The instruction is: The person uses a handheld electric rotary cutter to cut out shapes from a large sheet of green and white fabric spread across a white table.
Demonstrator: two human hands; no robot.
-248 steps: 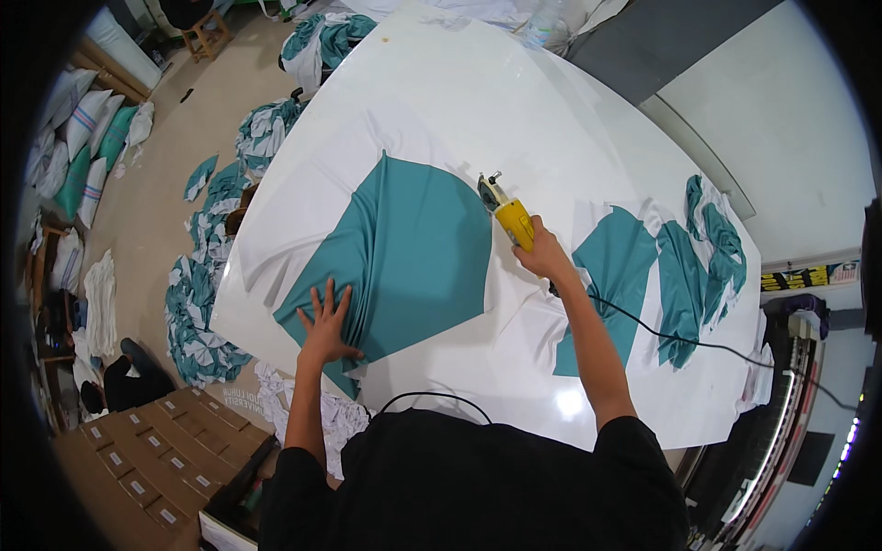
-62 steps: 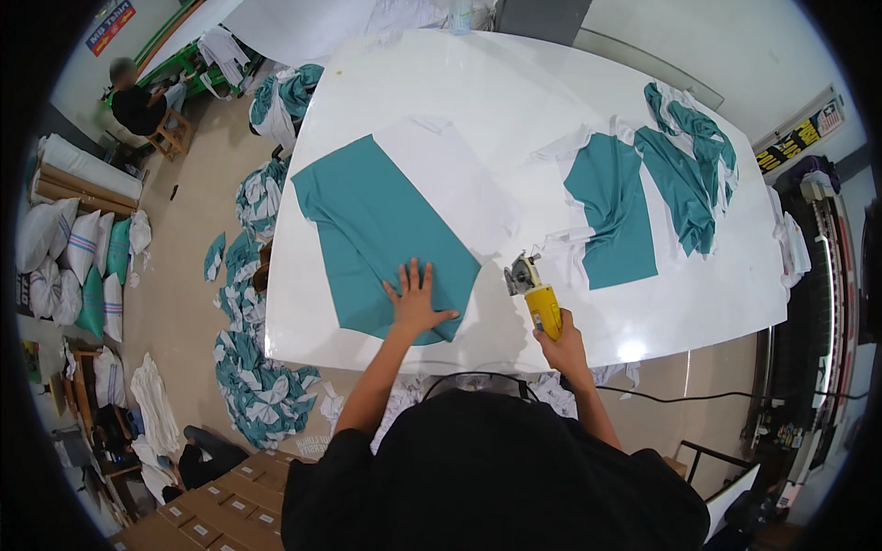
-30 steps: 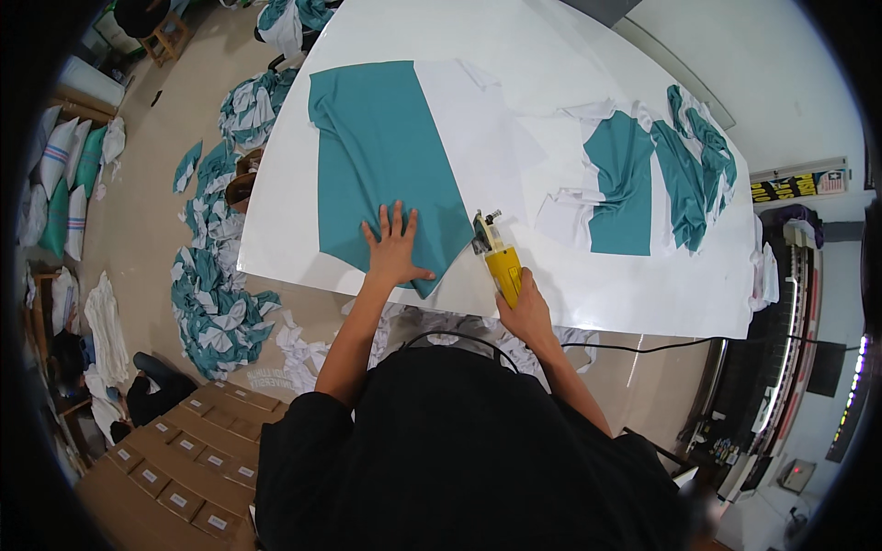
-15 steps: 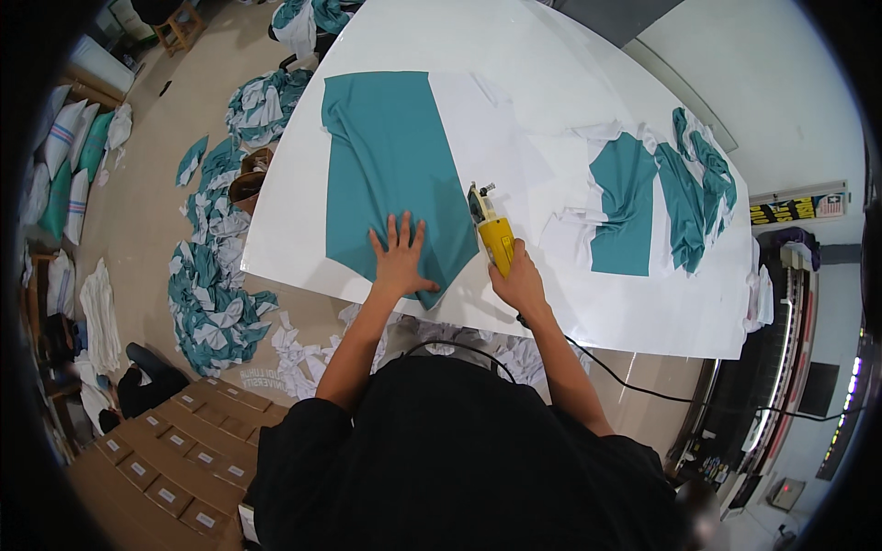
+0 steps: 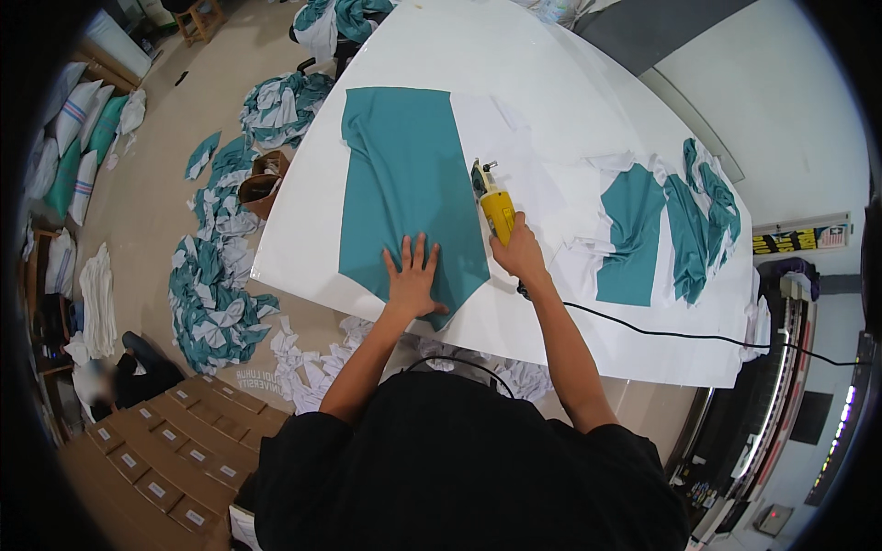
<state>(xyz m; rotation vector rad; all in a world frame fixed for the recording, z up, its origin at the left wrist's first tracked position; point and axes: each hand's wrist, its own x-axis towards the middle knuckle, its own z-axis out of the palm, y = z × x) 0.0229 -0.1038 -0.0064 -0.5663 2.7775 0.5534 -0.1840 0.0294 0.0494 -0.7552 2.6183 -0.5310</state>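
Note:
A large teal fabric panel (image 5: 400, 174) with a few wrinkles lies on the white table (image 5: 303, 211). My left hand (image 5: 413, 283) rests flat near its lower end, fingers spread. My right hand (image 5: 520, 252) is wrapped round the yellow body of an electric rotary cloth cutter (image 5: 497, 209), whose metal head sits at the panel's right edge. White fabric (image 5: 491, 124) lies along that edge, beyond the cutter's head. From the cutter a black cord (image 5: 643, 329) trails off to the right.
More teal pieces (image 5: 629, 234) with white scraps lie on the table's right. Heaps of teal and white cloth (image 5: 216, 308) cover the floor at left, beside a brown container (image 5: 262, 188). Brown cartons (image 5: 175, 459) stand lower left, near a seated person (image 5: 138, 372).
The cutter has moved a little away from me along the panel's right edge. My left hand stays on about the same spot of the fabric. The whole view has shifted slightly.

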